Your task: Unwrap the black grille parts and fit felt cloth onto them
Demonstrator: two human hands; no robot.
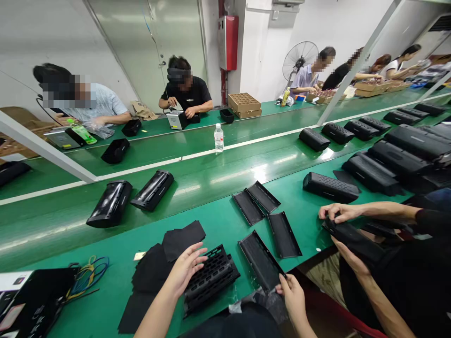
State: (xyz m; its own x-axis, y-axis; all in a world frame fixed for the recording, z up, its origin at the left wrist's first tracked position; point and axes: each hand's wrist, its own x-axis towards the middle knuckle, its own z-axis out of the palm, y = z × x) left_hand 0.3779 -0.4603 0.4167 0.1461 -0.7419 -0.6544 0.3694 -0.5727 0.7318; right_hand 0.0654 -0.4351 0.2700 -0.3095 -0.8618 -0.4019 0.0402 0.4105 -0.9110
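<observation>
Two hands work at our edge of the green bench (211,220). Left of the slotted black housing (211,277) lie black fabric sheets (169,253); our left hand (185,270) rests spread on the housing, unlined yet as far as we see. Right of it, our right hand (292,293) pinches a black tray (260,260); three more trays (264,211) wait beyond.

Water bottle (219,137); fan (300,60)

Single head cam, looking forward and down, close over both hands: left hand (185,270), right hand (292,293). Green bench (218,220) ahead; conveyor and seated workers beyond.
</observation>
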